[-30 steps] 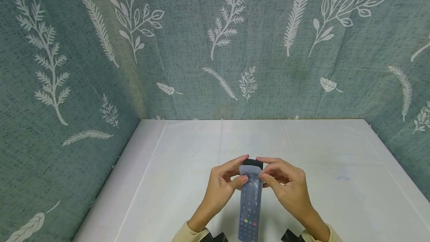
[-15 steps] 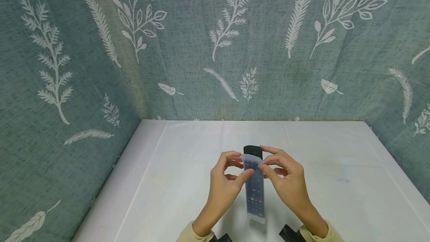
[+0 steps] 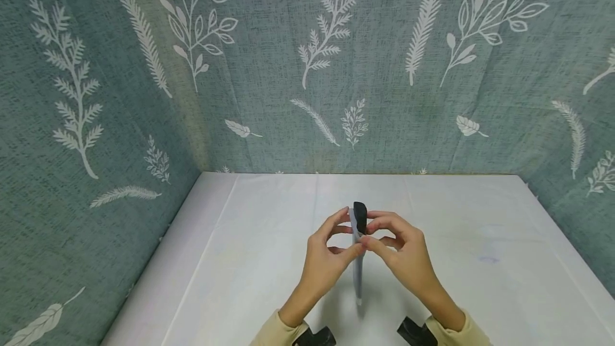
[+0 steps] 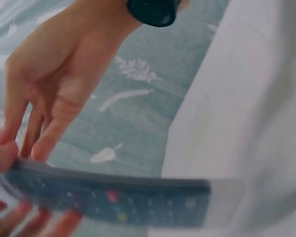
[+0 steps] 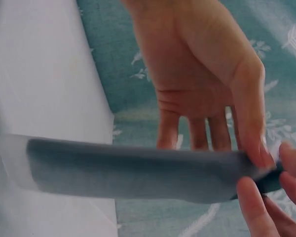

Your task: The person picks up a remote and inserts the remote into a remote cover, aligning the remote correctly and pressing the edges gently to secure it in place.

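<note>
A dark remote control is held upright and edge-on above the table, its lower part inside a translucent sleeve-like cover. Its black top end sticks out of the cover. My left hand grips the covered remote near the top from the left, thumb on the near edge. From the right, my right hand pinches near the cover's mouth with thumb and fingers. The left wrist view shows buttons through the cover, which extends past the remote's lower end. The right wrist view shows the covered back, slightly blurred.
A white-covered table lies beneath the hands. Green leaf-patterned cloth stands behind it and along both sides. Black devices are strapped at the wrists, the left one at the frame's bottom edge.
The hands have raised the remote and turned it from facing me to edge-on. More of its black top end has come out of the cover. Both hands keep their hold.
</note>
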A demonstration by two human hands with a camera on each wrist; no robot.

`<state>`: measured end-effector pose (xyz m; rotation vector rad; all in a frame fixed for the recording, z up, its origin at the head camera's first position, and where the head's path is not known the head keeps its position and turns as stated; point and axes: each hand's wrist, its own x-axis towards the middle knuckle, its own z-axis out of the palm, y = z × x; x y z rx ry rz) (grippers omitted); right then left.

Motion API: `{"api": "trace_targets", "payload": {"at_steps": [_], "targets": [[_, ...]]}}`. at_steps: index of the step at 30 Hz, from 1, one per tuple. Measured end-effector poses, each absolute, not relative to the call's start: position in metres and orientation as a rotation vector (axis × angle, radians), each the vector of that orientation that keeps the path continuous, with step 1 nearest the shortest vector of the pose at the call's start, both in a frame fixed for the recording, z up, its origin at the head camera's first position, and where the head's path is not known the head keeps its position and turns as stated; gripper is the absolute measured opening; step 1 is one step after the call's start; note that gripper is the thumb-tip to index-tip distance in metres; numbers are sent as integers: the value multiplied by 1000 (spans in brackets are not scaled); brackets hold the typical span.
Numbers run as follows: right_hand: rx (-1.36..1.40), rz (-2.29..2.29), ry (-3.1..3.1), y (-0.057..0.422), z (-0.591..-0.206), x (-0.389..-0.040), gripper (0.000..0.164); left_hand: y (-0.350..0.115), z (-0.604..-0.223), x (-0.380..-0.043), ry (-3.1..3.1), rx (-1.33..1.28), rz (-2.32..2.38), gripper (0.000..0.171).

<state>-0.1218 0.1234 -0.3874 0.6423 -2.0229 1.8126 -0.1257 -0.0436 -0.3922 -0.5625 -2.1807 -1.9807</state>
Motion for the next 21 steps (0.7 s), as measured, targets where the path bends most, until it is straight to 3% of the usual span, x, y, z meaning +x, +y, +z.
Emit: {"api": "trace_targets", "payload": {"at_steps": [11, 17, 21], "targets": [[777, 1735, -2057, 134, -399, -132, 36, -55, -404, -137, -2019, -617, -2527, 48], [1043, 1484, -1918, 140, -405, -141, 47, -60, -399, -138, -1948, -524, -2700, 54], [1157, 1426, -1781, 141, -401, -144, 29, -62, -397, -139, -1966, -563, -2772, 58]]}}
